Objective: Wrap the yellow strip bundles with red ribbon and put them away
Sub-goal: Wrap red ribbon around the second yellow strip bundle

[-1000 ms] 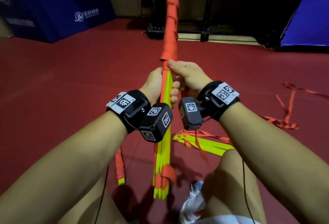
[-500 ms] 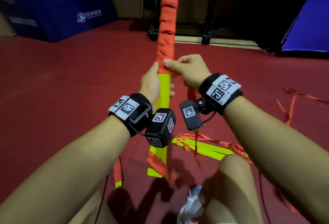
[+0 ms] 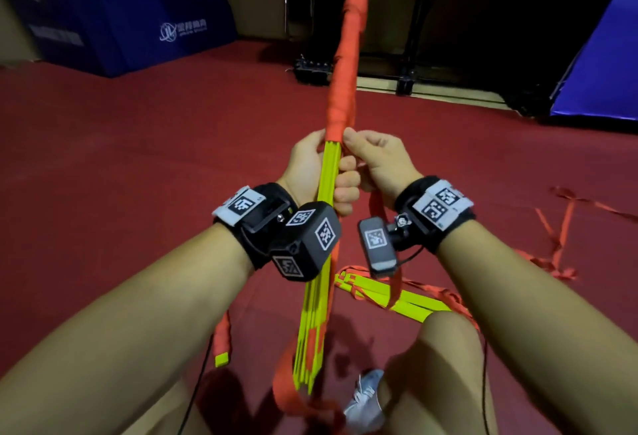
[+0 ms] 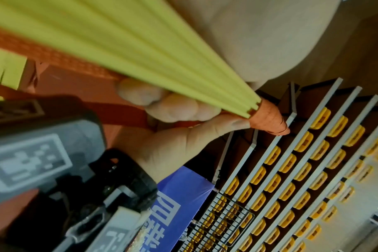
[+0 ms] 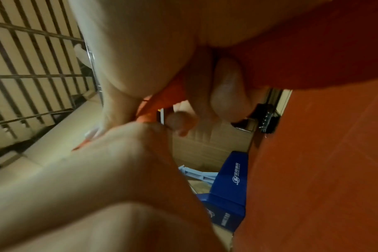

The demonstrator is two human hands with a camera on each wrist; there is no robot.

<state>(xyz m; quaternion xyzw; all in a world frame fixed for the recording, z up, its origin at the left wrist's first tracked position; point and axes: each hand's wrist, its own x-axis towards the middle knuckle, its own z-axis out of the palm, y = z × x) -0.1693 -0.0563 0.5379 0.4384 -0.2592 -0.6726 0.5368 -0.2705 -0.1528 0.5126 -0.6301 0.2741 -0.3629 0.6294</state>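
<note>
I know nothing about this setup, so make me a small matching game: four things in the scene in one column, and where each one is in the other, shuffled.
Things
1. held yellow strip bundle
2. second yellow bundle
3. loose red ribbon
4. blue block

Places
A. far left, at the back
B. on the floor beside the person's knee
C. gripped in the left hand, far part wrapped in red
D. on the floor far right, alone

Pairs: 1-C, 2-B, 3-D, 4-A
</note>
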